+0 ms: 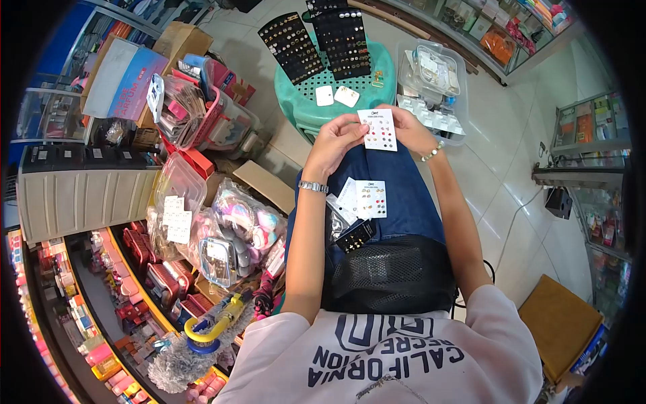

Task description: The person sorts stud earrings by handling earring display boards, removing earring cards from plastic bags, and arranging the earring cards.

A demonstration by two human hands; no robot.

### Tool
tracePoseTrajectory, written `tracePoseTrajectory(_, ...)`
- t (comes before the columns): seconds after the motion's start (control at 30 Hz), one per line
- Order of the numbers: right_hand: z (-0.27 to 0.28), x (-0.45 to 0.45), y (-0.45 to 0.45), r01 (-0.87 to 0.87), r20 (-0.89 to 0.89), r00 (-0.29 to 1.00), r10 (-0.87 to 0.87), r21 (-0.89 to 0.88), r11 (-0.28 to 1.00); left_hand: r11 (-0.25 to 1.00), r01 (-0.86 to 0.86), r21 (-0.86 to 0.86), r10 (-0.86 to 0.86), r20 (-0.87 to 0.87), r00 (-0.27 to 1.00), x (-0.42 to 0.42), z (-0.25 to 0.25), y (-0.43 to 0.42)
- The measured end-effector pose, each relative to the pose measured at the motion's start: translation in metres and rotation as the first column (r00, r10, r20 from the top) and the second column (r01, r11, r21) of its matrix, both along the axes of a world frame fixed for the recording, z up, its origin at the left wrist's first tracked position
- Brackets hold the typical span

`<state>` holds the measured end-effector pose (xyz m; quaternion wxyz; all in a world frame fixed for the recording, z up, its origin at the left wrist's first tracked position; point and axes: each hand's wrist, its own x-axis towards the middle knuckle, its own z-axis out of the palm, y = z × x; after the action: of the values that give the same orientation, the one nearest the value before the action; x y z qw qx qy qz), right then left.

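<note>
A white earring card with rows of small studs is held up over my knees. My left hand pinches its left edge, thumb on the front. Behind the card's right edge is my right hand, its fingers partly hidden by it. On my lap lie another white earring card, more white cards partly under it, and a small black earring card. Ahead, a green stool carries black earring display boards and two small white cards.
Right of the stool stands a clear plastic bin with cards and boxes. At left are a pink basket of packets, a bag of plush items and shelves of goods. A cardboard piece lies at lower right.
</note>
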<state>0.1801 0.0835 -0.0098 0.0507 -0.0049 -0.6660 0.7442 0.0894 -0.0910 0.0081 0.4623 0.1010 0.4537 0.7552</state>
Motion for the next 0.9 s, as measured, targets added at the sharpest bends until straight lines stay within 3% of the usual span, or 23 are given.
tracePoseTrajectory(0.1,0.006,-0.001,0.003,0.0,-0.003,1.0,0.0,-0.001,1.0,1.0,0.024,-0.019,-0.024,-0.008,1.0,-0.003,0.007,0.0)
tracePoseTrajectory(0.27,0.021,-0.014,0.014,-0.074,-0.029,0.996,0.085,0.275,0.959,0.993,0.105,-0.048,-0.104,0.021,0.994,-0.017,0.014,0.001)
tracePoseTrajectory(0.4,0.027,-0.033,0.014,0.014,-0.223,0.964,0.142,0.577,0.816,0.995,0.098,-0.002,-0.098,0.11,0.989,-0.025,0.015,-0.002)
tracePoseTrajectory(0.43,0.028,-0.036,0.015,0.02,-0.23,0.963,0.139,0.578,0.816,0.995,0.101,-0.002,-0.1,0.103,0.99,-0.028,0.016,-0.002)
tracePoseTrajectory(0.6,0.027,-0.041,0.007,-0.062,-0.087,0.99,0.108,0.424,0.904,0.997,0.061,-0.055,-0.057,0.071,0.996,-0.035,0.019,-0.008)
tracePoseTrajectory(0.73,0.018,-0.046,-0.002,-0.096,-0.101,0.989,0.104,0.079,0.992,0.995,0.021,-0.102,-0.026,-0.056,0.998,-0.035,0.029,-0.013)
tracePoseTrajectory(0.9,0.016,-0.046,-0.002,-0.113,0.006,0.994,0.113,-0.001,0.994,0.987,-0.048,-0.152,0.021,-0.173,0.985,-0.032,0.036,-0.015)
